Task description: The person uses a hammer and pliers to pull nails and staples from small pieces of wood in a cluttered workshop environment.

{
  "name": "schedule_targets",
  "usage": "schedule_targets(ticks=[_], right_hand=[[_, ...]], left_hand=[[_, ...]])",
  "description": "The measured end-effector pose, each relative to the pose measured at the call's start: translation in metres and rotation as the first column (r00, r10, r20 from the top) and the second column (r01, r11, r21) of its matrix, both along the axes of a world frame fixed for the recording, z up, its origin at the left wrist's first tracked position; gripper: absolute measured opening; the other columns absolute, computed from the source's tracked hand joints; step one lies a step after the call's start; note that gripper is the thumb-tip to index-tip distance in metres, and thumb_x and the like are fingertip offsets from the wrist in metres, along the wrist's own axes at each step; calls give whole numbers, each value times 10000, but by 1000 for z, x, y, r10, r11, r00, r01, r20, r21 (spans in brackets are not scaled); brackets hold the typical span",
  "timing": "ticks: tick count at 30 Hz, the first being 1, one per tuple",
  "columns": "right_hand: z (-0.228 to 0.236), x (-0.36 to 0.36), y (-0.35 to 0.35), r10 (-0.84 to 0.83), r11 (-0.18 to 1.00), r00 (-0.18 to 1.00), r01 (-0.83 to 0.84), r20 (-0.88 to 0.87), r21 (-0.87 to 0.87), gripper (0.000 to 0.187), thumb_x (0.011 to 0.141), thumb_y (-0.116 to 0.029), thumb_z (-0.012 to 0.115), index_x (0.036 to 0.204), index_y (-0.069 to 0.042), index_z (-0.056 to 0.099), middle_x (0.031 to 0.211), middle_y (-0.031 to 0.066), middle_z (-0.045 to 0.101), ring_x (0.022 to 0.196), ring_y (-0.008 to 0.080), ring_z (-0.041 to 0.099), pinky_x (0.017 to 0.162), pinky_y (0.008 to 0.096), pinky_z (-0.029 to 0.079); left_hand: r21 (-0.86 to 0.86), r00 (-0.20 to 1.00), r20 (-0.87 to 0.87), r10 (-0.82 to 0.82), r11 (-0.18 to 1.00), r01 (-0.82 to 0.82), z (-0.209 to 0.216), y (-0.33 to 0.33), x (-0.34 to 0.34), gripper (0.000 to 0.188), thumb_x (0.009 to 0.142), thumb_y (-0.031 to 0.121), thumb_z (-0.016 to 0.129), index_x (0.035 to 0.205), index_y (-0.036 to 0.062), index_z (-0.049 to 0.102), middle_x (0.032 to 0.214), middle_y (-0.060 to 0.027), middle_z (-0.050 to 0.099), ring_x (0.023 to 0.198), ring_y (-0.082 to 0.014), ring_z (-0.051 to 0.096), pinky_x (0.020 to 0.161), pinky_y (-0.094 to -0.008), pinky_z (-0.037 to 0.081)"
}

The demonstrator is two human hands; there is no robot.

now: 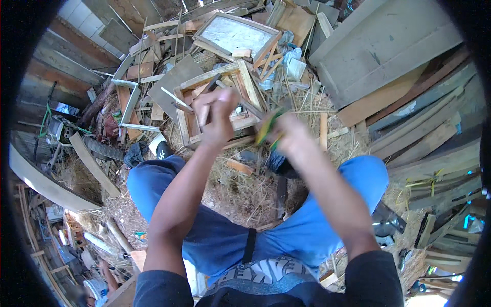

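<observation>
My left hand [220, 113] is closed in a fist above a pale wooden frame [249, 84]. What lies in its fingers, if anything, is hard to make out. My right hand [287, 134], smeared by motion, grips a hammer [249, 106] by its green and yellow handle. The hammer's shaft slants up and left, and its dark head is close to the top of my left fist. The wooden frame lies on the ground in front of me, with smaller boards inside it. A thin white strip [175, 98] sticks out over the frame's left side.
Beyond the frame lies another wooden frame with a whitish panel [235, 33]. A large grey board [383, 51] leans at the right above stacked planks [424, 123]. Scrap wood and straw cover the ground. At the lower left, another person's arm [108, 276] shows.
</observation>
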State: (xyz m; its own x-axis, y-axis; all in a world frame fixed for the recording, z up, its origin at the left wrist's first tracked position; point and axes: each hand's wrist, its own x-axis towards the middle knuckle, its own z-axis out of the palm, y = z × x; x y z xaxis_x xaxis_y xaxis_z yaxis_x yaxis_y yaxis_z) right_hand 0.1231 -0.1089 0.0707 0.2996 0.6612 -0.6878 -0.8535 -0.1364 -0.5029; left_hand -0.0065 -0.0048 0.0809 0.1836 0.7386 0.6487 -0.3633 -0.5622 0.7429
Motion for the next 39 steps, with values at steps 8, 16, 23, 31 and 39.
schedule_targets(ticks=[8, 16, 23, 31, 39], right_hand=[[75, -10, -34, 255, 956, 898, -291, 359, 48, 332, 866, 136, 422, 1164, 81, 559, 1001, 174, 640, 842, 276, 705, 772, 405, 650], [41, -19, -14, 392, 891, 812, -453, 432, 42, 375, 885, 97, 484, 1244, 50, 581, 1056, 141, 661, 909, 250, 693, 810, 390, 621], [-12, -35, 30, 440, 860, 661, -505, 608, -73, 287, 910, 24, 580, 1194, 49, 615, 978, 132, 693, 839, 216, 694, 757, 334, 569], [-41, -63, 72, 416, 875, 80, -308, 906, -374, 409, 818, -177, 752, 1159, 39, 681, 1024, 246, 716, 1005, 376, 694, 910, 424, 525], [-37, -72, 89, 321, 897, -141, -270, 936, -349, 312, 848, -125, 711, 1122, 24, 704, 984, 278, 704, 950, 415, 681, 880, 460, 534]], left_hand=[[-487, 761, 575, -300, 622, 613, 68, 48, -40, 558, 1016, 400, 446, 551, 152, 262, 488, 5, 204, 460, -145, 210, 513, -318, 284], [-428, 589, 766, -258, 478, 767, 66, 49, -46, 567, 1017, 445, 438, 559, 154, 272, 503, 7, 241, 458, -147, 274, 548, -314, 328], [-447, 588, 787, -186, 486, 751, 64, 52, -60, 599, 1021, 637, 316, 782, 97, 417, 593, -26, 300, 552, -172, 331, 597, -358, 357], [-697, 871, 491, 13, 606, 384, 63, 66, -73, 615, 1008, 714, 254, 1164, 153, 450, 765, -35, 390, 664, -186, 378, 641, -377, 372], [-648, 843, 532, -79, 603, 466, 55, 77, -87, 577, 1047, 635, 271, 1243, 132, 476, 799, -44, 443, 709, -194, 450, 663, -387, 413]])
